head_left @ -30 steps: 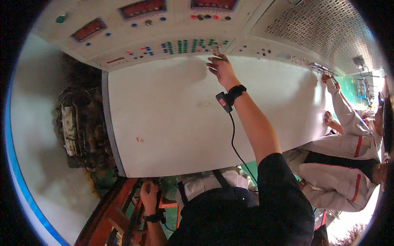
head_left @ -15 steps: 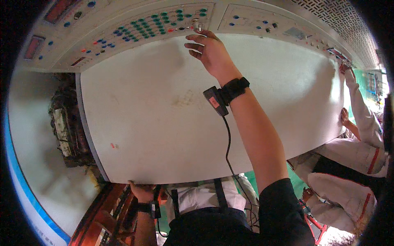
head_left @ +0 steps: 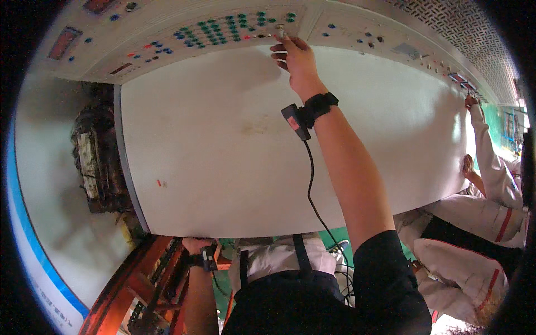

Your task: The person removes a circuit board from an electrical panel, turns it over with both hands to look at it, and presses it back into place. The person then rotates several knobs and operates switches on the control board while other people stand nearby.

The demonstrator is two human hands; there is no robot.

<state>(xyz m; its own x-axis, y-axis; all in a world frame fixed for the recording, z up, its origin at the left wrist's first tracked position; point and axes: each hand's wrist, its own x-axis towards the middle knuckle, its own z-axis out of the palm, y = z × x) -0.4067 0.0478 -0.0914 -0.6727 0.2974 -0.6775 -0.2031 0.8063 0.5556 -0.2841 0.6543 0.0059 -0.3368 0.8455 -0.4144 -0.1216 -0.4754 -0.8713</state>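
My right hand (head_left: 301, 60) reaches up to a sloping control panel (head_left: 312, 33) at the far side. Its thumb and index finger close around a small silver metal knob (head_left: 280, 30) there, while the other fingers are loosely curled above the white desktop (head_left: 223, 151). Rows of green and blue sockets (head_left: 223, 28) lie left of that knob. Down at the near left edge of the desktop is my left hand (head_left: 196, 244); its fingers are mostly hidden, so I cannot tell whether they grip anything. Both wrists carry black straps with a small cabled device.
A co-worker's hand (head_left: 470, 101) touches the panel's right end; their other hand (head_left: 468, 166) rests at the desktop's right edge. A dark, greasy machine part (head_left: 97, 159) lies beyond the left edge. An orange metal frame (head_left: 134, 279) stands at lower left.
The view has shifted slightly, so the panel and desktop appear moved right and up. My right thumb and index finger remain at the metal knob. My left hand shows slightly below the desktop edge.
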